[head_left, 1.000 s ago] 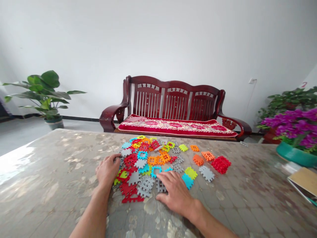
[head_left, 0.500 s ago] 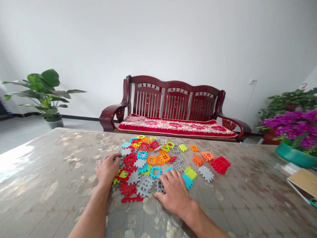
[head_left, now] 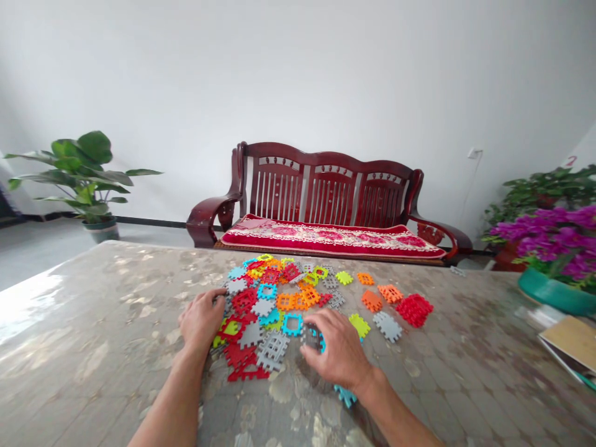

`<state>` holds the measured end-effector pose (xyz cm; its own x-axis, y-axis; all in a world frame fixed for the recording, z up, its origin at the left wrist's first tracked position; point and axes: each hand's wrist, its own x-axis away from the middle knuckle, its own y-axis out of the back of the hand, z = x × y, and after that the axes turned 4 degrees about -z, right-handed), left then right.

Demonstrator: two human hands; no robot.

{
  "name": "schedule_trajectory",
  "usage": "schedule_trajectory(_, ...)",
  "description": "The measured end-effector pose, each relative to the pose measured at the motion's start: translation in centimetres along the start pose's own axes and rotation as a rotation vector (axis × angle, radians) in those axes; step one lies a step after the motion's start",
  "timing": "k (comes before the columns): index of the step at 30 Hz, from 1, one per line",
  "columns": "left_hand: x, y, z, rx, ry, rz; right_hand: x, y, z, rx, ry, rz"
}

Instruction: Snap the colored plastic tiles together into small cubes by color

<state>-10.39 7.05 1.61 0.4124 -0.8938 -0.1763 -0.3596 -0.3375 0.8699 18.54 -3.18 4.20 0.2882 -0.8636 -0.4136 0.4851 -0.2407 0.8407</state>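
Looks across a grey-brown patterned tabletop [head_left: 465, 347], bright with glare at nine o'clock. Faces a dark red wooden sofa [head_left: 330, 198] at twelve, spread with a red floral cover [head_left: 333, 236], against a white wall [head_left: 326, 74]. Takes in a potted plant [head_left: 85, 196] at ten o'clock and purple flowers [head_left: 554, 239] in a teal planter [head_left: 554, 295] at two. Has a heap of toothed building pieces [head_left: 263, 307] mid-tabletop, with looser ones toward two and three, including a red stack [head_left: 414, 310]. Rests the left hand [head_left: 202, 318] palm down at the heap's nine o'clock edge, with bent fingers by the outer grey pieces; cannot tell that grip's state. Arches the right hand [head_left: 338, 347] at the heap's four o'clock edge, forearm slanting in from five. Clamps a dark grey window piece [head_left: 310, 336] between thumb and fingers, with a blue piece [head_left: 345, 395] near the wrist.
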Motion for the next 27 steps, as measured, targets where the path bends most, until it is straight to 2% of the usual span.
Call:
schedule_trajectory(4,-0.1,-0.1,0.2,0.011,-0.011,-0.015,-0.8,1.7,-2.6,-0.018,-0.131,-0.131)
schedule_trajectory(9,-0.3,-0.4,0.4,0.015,-0.008,-0.023,-0.8,3.6,-8.0,0.04,-0.36,-0.218)
schedule_trajectory(12,-0.4,-0.5,0.5,0.013,-0.01,-0.039,0.0,4.9,-11.5,0.002,-0.463,-0.205)
schedule_trajectory(17,-0.3,-0.5,0.4,0.01,-0.019,-0.03,2.0,6.5,-16.3,-0.073,-0.496,-0.123)
schedule_trajectory(21,-0.3,-0.3,0.3,0.003,-0.009,0.003,3.3,6.8,-18.0,-0.05,-0.514,-0.014)
schedule_trajectory(27,-0.4,-0.2,0.3,-0.006,-0.006,0.008,3.7,6.4,-17.9,0.043,-0.475,0.07)
